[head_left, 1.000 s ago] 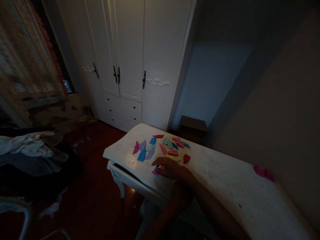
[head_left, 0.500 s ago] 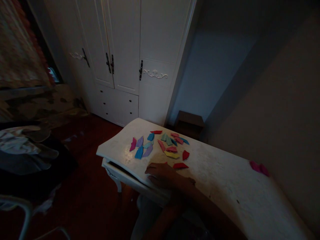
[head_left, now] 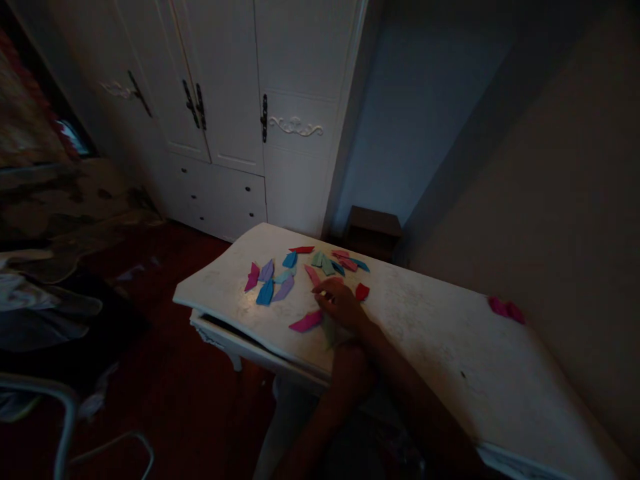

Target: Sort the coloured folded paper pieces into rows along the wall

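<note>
Right hand: the right hand (head_left: 343, 303) is over the middle of the tabletop, fingers curled toward the thumb; whether they close on a piece cannot be told.
Left hand: the left hand (head_left: 353, 367) is curled at the near table edge, below the right; its fingertips are hidden, so its grip cannot be told.
Nearest the hands: a blurred yellowish-green piece (head_left: 329, 328) shows just beside the left hand, and a magenta piece (head_left: 306, 322) lies to its left.
Past the right hand: a pink piece (head_left: 311, 275) lies beyond the fingertips, with a red piece (head_left: 363, 291) to the right.
Left cluster: a blue piece (head_left: 265, 293) lies close to a lilac piece (head_left: 285, 289), left of centre.
Far cluster: a pale green piece (head_left: 327, 265) lies above the right hand.
Right edge: a magenta bow-shaped piece (head_left: 506, 309) rests apart by the wall.
Table: the white table (head_left: 425, 340) runs from centre to lower right.
Room: a white wardrobe (head_left: 305, 67) fills the upper left and centre; a brown box (head_left: 375, 221) stands beyond the table.
</note>
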`<state>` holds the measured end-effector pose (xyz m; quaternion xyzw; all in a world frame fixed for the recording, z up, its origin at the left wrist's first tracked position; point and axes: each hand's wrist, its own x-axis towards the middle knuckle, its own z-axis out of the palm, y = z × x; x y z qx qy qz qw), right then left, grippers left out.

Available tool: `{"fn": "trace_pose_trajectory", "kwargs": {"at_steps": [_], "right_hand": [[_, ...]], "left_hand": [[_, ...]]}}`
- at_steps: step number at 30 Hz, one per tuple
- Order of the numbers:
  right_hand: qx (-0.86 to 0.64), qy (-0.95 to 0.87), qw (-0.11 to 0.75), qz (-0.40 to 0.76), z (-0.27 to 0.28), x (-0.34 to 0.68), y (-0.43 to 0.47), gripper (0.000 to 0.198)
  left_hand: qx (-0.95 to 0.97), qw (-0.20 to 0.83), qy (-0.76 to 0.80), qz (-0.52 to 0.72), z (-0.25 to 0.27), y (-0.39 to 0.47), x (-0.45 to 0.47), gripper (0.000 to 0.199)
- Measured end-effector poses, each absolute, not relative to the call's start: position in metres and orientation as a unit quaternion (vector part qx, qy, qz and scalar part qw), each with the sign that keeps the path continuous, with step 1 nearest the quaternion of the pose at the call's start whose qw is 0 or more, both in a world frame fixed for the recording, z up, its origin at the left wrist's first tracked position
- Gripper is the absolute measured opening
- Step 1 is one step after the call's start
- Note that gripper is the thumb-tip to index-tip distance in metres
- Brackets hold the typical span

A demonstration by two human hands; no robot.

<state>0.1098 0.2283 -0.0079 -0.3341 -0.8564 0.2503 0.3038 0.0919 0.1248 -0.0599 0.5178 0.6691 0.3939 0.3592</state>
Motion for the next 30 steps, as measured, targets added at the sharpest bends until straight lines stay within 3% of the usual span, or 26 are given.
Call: {"fn": "trace_pose_trajectory", "kwargs": {"at_steps": [1, 2, 8, 13, 21, 30], "right_hand": [[-0.374, -0.842, 0.317, 0.224, -0.010, 0.115, 0.237, 0.016], [-0.411, -0.830, 0.322, 0.198, -0.012, 0.120, 0.245, 0.017], [-0.508, -0.791, 0.317, 0.125, -0.021, 0.141, 0.273, 0.033], [-0.505, -0.824, 0.237, 0.095, -0.025, 0.141, 0.275, 0.045], [-0.527, -0.831, 0.158, 0.090, -0.023, 0.139, 0.268, 0.037], [-0.552, -0.819, 0.131, 0.080, -0.009, 0.137, 0.262, 0.041]], "left_hand": [[0.586, 0.339, 0.632, 0.377, -0.056, 0.124, 0.092, 0.022], [0.650, 0.311, 0.595, 0.357, -0.052, 0.123, 0.092, 0.010], [0.735, 0.240, 0.545, 0.325, -0.043, 0.120, 0.087, 0.017], [0.737, 0.241, 0.543, 0.322, -0.046, 0.121, 0.088, 0.016], [0.733, 0.240, 0.537, 0.341, -0.046, 0.119, 0.088, 0.015], [0.737, 0.219, 0.542, 0.339, -0.043, 0.117, 0.089, 0.013]]}}
